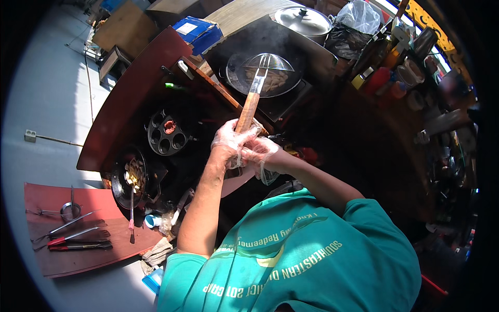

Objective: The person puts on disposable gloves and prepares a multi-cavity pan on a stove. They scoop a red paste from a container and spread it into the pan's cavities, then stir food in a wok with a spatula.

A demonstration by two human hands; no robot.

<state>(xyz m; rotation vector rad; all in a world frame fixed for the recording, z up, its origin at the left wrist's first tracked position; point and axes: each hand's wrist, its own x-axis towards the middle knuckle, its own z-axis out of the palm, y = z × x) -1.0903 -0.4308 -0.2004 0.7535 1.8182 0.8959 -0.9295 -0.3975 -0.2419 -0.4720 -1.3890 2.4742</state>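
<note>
My left hand, in a clear plastic glove, is closed round the wooden handle of a wire skimmer. My right hand, also gloved, meets it at the handle's lower end; whether its fingers grip the handle or the glove cannot be told. Beyond my hands, the skimmer's wire head is above a black wok with pale pieces of food in it. Left of my hands is a round black pan with several hollows; one hollow holds reddish food.
Nearer on the left, a smaller pan holds food and a pink-handled utensil. Tongs and a small strainer lie on a red board. Behind the wok stand a lidded metal pot and a blue box. Bottles crowd the right.
</note>
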